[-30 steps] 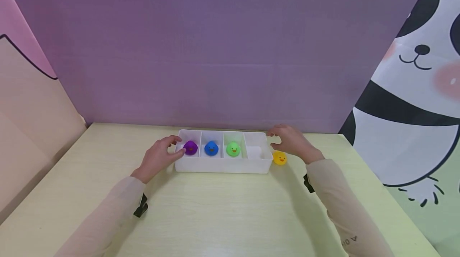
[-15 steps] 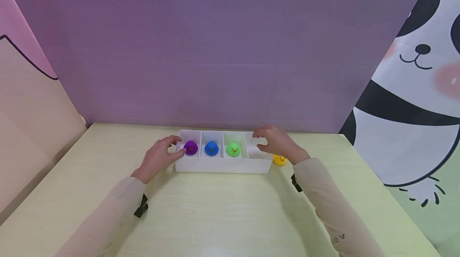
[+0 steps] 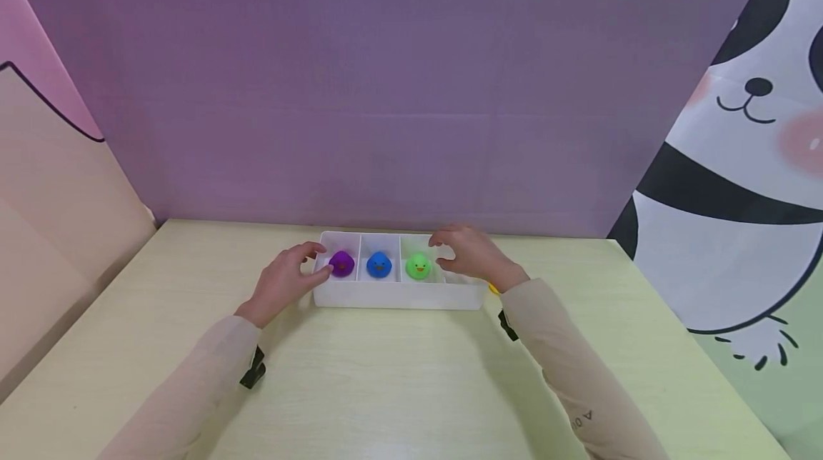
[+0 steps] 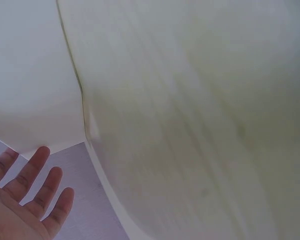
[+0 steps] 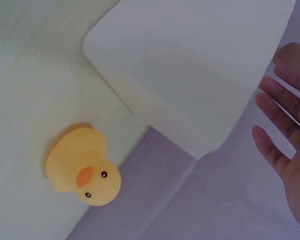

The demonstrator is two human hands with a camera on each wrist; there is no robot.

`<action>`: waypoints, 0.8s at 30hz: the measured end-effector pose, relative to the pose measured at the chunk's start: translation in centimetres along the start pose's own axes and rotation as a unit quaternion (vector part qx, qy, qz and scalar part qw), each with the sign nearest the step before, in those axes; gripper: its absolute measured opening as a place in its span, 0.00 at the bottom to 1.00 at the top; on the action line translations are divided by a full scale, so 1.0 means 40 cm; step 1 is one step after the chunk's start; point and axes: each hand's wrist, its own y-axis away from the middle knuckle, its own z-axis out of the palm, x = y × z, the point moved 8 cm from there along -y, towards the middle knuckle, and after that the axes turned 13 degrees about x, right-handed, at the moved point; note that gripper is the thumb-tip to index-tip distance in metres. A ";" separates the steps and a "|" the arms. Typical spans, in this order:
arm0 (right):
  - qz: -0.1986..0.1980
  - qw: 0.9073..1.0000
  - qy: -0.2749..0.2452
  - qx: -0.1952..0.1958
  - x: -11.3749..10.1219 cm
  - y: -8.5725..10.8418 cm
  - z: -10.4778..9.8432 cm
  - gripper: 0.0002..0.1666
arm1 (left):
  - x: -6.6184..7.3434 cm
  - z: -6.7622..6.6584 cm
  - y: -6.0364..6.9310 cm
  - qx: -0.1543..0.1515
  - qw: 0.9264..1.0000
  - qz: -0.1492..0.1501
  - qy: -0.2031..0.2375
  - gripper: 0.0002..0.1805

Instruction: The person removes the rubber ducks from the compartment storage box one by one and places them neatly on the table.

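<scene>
A white box (image 3: 398, 296) with compartments in a row holds a purple toy duck (image 3: 341, 264), a blue toy duck (image 3: 379, 265) and a green toy duck (image 3: 419, 266). My left hand (image 3: 281, 283) is at the box's left end, thumb tip beside the purple duck, fingers loosely bent around nothing. Over the rightmost compartment hovers my right hand (image 3: 474, 254), its relaxed fingertips just right of the green duck. A yellow toy duck (image 5: 77, 157) lies on the table beside the box's right end, mostly hidden by the right wrist in the head view.
The light wooden table (image 3: 379, 388) extends in front of the box. Behind it hangs a purple cloth (image 3: 386, 103). A panda-patterned panel (image 3: 739, 231) stands at the right and a pinkish panel (image 3: 58, 217) at the left.
My right hand has moved left from the box's right end across the rightmost compartment toward the green duck, its wrist now covering most of the yellow duck. My left hand has stayed put.
</scene>
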 end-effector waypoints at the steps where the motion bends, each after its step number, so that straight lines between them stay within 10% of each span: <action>1: 0.000 1.000 0.002 -0.002 -0.003 -0.003 0.004 0.17 | 0.000 0.000 0.000 0.000 1.000 0.000 -0.001 0.26; 24: 0.013 0.998 0.049 -0.041 -0.031 -0.030 0.077 0.17 | 0.001 -0.001 -0.002 0.001 1.000 0.003 -0.003 0.25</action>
